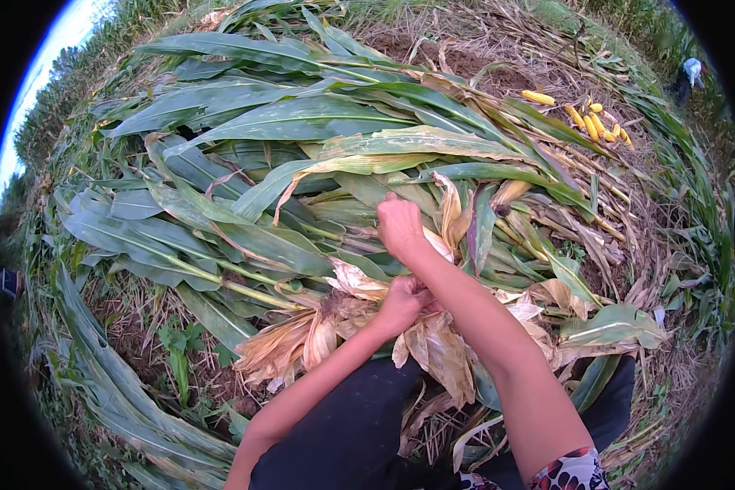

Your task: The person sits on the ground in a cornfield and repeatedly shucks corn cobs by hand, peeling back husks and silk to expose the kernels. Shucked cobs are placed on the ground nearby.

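My left hand is closed on dry, papery corn husk just above my lap. Whether an ear sits inside that grip is hidden by my fingers and forearm. Slightly farther out, my right hand is curled into a fist over the green leaves, its forearm crossing above the left fingers. Pale dry husk stands up beside the right fist; what that fist contains cannot be seen. Torn brown husks hang below my hands over my dark trousers. A partly husked ear lies among the stalks to the right.
Cut corn stalks with long green leaves cover the ground ahead. Several bare yellow cobs lie in a pile on dry straw at upper right. Another person is at the far right edge. Weeds grow at left.
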Demonstrator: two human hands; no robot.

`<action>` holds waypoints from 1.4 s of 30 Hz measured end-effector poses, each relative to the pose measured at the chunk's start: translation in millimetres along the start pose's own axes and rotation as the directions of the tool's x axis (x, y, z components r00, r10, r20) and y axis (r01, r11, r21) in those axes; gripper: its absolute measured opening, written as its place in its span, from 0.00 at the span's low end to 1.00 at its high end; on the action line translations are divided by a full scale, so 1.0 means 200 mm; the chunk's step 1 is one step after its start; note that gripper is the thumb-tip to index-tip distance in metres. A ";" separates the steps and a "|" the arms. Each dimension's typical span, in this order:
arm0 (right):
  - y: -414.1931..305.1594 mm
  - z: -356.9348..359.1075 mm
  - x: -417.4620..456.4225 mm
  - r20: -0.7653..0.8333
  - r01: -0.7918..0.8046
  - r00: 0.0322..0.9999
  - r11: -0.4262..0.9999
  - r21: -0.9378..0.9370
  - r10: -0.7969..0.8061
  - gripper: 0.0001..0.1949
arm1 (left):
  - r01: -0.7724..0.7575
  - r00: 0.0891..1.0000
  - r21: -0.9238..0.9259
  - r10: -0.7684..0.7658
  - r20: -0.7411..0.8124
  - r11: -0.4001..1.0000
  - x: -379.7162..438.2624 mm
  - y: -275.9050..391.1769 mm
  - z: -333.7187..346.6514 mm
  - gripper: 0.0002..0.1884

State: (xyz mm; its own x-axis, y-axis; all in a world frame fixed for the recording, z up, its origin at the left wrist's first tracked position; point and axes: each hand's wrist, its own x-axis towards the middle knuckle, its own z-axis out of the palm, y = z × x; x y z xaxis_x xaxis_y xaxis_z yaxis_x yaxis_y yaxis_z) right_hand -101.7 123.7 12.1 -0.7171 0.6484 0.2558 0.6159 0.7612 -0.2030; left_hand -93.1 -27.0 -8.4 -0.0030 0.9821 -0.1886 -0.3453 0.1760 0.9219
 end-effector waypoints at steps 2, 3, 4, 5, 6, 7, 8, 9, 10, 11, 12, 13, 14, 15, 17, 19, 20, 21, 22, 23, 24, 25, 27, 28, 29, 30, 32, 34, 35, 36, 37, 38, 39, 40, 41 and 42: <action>-0.02 -0.02 0.02 0.040 0.024 0.999 0.999 -0.025 -0.023 0.05 | -0.007 1.000 -0.027 0.006 -0.022 1.000 0.01 -0.02 -0.01 0.06; -0.02 -0.02 0.03 0.055 0.028 0.998 0.999 -0.035 -0.026 0.05 | -0.011 1.000 -0.045 0.009 -0.027 0.999 0.01 -0.02 0.01 0.06; -0.01 -0.03 0.03 0.070 0.033 0.997 0.998 -0.044 -0.029 0.06 | -0.003 1.000 -0.028 0.002 -0.012 1.000 0.01 -0.01 0.01 0.06; 0.00 -0.04 0.02 0.054 0.118 0.992 0.991 -0.067 -0.115 0.06 | 0.005 1.000 -0.010 -0.005 0.004 1.000 0.01 0.01 0.01 0.07; 0.02 -0.04 -0.01 0.042 0.207 0.978 0.974 -0.090 -0.204 0.07 | 0.010 1.000 0.006 -0.010 0.016 1.000 0.00 0.02 0.00 0.07; 0.03 -0.05 -0.03 0.031 0.294 0.956 0.949 -0.115 -0.292 0.07 | 0.008 0.999 0.000 -0.008 0.040 1.000 0.00 0.02 0.00 0.07; 0.05 -0.06 -0.06 0.020 0.374 0.927 0.921 -0.109 -0.375 0.08 | 0.007 0.998 -0.007 -0.006 0.066 1.000 0.01 0.03 -0.01 0.08; 0.05 -0.07 -0.10 0.010 0.452 0.891 0.886 -0.101 -0.453 0.09 | 0.008 0.996 -0.014 -0.007 0.090 1.000 0.01 0.04 0.00 0.08; 0.06 -0.08 -0.13 -0.001 0.525 0.850 0.846 -0.094 -0.527 0.11 | 0.015 0.997 0.034 -0.018 0.079 0.999 0.00 0.05 0.00 0.08; 0.07 -0.09 -0.16 0.010 0.515 0.857 0.857 -0.032 -0.514 0.09 | 0.023 0.997 0.082 -0.029 0.069 0.996 -0.02 0.06 0.01 0.09; 0.06 -0.13 -0.17 0.012 0.503 0.864 0.864 0.029 -0.503 0.08 | 0.027 0.998 0.139 -0.035 0.057 0.990 -0.03 0.07 0.02 0.09; 0.06 -0.16 -0.18 0.015 0.489 0.871 0.868 0.090 -0.492 0.08 | 0.020 0.998 0.133 -0.027 0.053 0.991 -0.03 0.08 0.03 0.09; 0.07 -0.19 -0.19 0.075 0.415 0.900 0.897 0.150 -0.429 0.08 | 0.013 0.999 0.126 -0.019 0.050 0.992 -0.03 0.08 0.04 0.10; 0.08 -0.21 -0.21 0.139 0.331 0.922 0.921 0.204 -0.362 0.08 | 0.008 0.999 0.120 -0.014 0.050 0.993 -0.02 0.07 0.04 0.10; 0.13 -0.26 -0.26 0.227 0.146 0.951 0.954 0.260 -0.208 0.08 | 0.037 0.998 0.086 -0.041 0.051 0.996 -0.01 0.07 0.05 0.10; 0.23 -0.27 -0.37 0.282 -0.049 0.959 0.962 0.270 -0.031 0.09 | 0.064 0.996 0.068 -0.067 0.055 0.996 -0.01 0.06 0.04 0.10; 0.33 -0.31 -0.46 0.327 -0.053 0.944 0.965 0.256 -0.035 0.10 | 0.073 0.995 0.071 -0.077 0.057 0.995 -0.01 0.06 0.02 0.11; 0.42 -0.35 -0.57 0.376 -0.055 0.926 0.969 0.241 -0.041 0.10 | 0.085 0.994 0.069 -0.089 0.057 0.994 -0.03 0.06 0.01 0.11; 0.45 -0.43 -0.67 0.436 0.010 0.895 0.983 0.181 -0.089 0.10 | 0.097 0.993 0.083 -0.102 0.065 0.992 -0.04 0.03 -0.03 0.13; 0.48 -0.52 -0.73 0.498 0.078 0.858 0.990 0.121 -0.129 0.10 | 0.089 0.993 0.082 -0.095 0.069 0.993 -0.04 0.03 -0.03 0.13; 0.49 -0.57 -0.76 0.512 0.059 0.852 0.992 0.111 -0.108 0.11 | 0.083 0.992 0.085 -0.090 0.083 0.993 -0.04 0.04 -0.02 0.13; 0.51 -0.62 -0.78 0.520 0.037 0.850 0.995 0.097 -0.082 0.11 | 0.073 0.991 0.093 -0.082 0.104 0.993 -0.04 0.07 0.00 0.13; 0.54 -0.68 -0.79 0.525 0.005 0.849 0.994 0.109 -0.061 0.11 | 0.013 1.000 0.054 -0.013 -0.007 0.998 -0.04 0.16 -0.01 0.13; 0.54 -0.70 -0.77 0.522 -0.011 0.851 0.991 0.132 -0.059 0.11 | -0.060 0.993 0.067 0.066 -0.101 0.996 -0.01 0.21 -0.02 0.13; 0.54 -0.72 -0.77 0.519 -0.027 0.853 0.988 0.154 -0.057 0.11 | -0.179 0.952 0.141 0.207 -0.226 0.974 0.03 0.25 -0.04 0.13; 0.49 -0.77 -0.76 0.553 -0.054 0.833 0.988 0.143 -0.034 0.11 | -0.330 0.866 0.406 0.444 -0.229 0.852 0.09 0.26 -0.12 0.13; 0.48 -0.83 -0.83 0.651 -0.061 0.759 0.993 0.101 -0.020 0.12 | -0.409 0.703 0.872 0.702 0.113 0.270 0.19 0.50 -0.05 0.19; 0.41 -0.89 -0.88 0.690 -0.027 0.722 0.995 0.100 -0.050 0.10 | -0.410 0.736 0.908 0.554 0.389 -0.092 0.22 0.56 -0.09 0.23; 0.38 -0.89 -0.90 0.643 0.039 0.760 0.995 0.095 -0.091 0.10 | -0.430 0.816 0.900 0.396 0.422 -0.072 0.24 0.53 -0.13 0.24; 0.38 -0.91 -0.96 0.597 0.084 0.795 0.994 0.071 -0.109 0.09 | -0.469 0.856 0.882 0.225 0.465 -0.039 0.27 0.53 -0.11 0.26; 0.38 -0.92 -1.01 0.549 0.129 0.825 0.991 0.044 -0.132 0.08 | -0.454 0.875 0.890 0.162 0.456 -0.050 0.28 0.54 -0.09 0.27; 0.37 -0.92 -1.05 0.505 0.207 0.844 0.978 0.002 -0.179 0.07 | -0.438 0.891 0.897 0.099 0.442 -0.064 0.28 0.54 -0.09 0.29; 0.38 -0.92 -1.08 0.525 0.230 0.830 0.973 -0.017 -0.187 0.07 | -0.421 0.905 0.903 0.034 0.425 -0.084 0.28 0.56 -0.08 0.30; 0.40 -0.92 -1.11 0.546 0.256 0.814 0.966 -0.033 -0.197 0.07 | -0.450 0.887 0.890 0.077 0.455 -0.075 0.29 0.55 -0.10 0.32; 0.42 -0.92 -1.13 0.566 0.284 0.798 0.958 -0.048 -0.208 0.07 | -0.452 0.885 0.887 0.075 0.459 -0.095 0.29 0.54 -0.09 0.32; 0.40 -0.97 -1.08 0.675 0.230 0.719 0.973 -0.008 -0.164 0.10 | -0.454 0.884 0.884 0.071 0.463 -0.113 0.28 0.55 -0.07 0.32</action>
State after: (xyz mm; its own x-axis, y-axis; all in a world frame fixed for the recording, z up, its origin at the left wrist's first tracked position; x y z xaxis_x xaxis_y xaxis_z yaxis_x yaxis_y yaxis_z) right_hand 167.1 42.5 124.5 -0.8372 0.3494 -0.4208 0.4372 0.8898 -0.1309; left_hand -144.9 47.1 76.8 0.4072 0.9116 0.0556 0.8699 -0.4057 0.2806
